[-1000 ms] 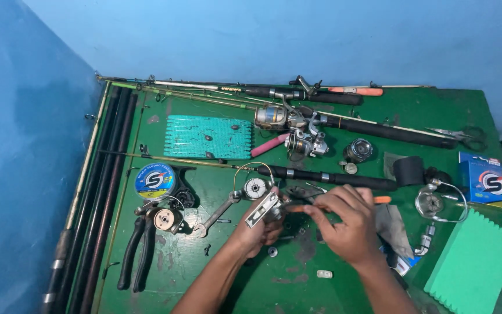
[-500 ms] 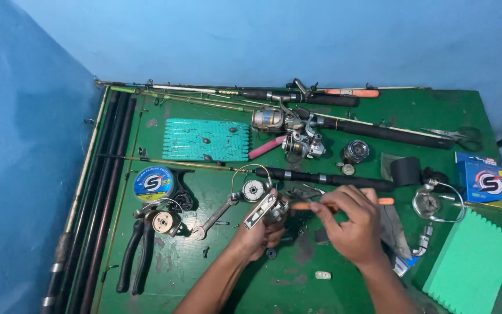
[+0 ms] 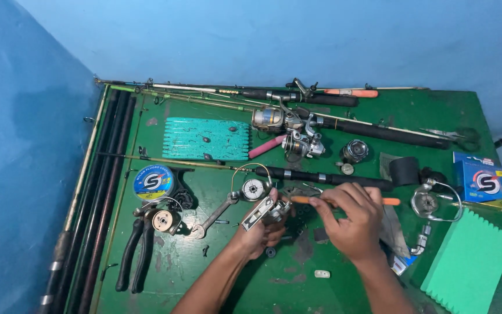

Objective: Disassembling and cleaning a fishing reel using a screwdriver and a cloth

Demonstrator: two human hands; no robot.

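Silver metal shone on the small reel part (image 3: pixel 265 210) that the left hand (image 3: pixel 262 232) gripped over the green table (image 3: pixel 437 113). The right hand (image 3: pixel 352 224) pinched an orange-handled tool (image 3: pixel 390 202), its tip touching the reel part.

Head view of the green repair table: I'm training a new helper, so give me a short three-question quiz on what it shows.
1. True or false: the left hand holds a silver reel body.
2. What does the right hand hold? A) black pliers B) an orange-handled tool C) a blue box
3. Which item lies just left of the small reel near the table's left side, below the round line spool?

Key: 1 true. 2 B, the orange-handled tool, its tip toward the reel body. 3 The black pliers.
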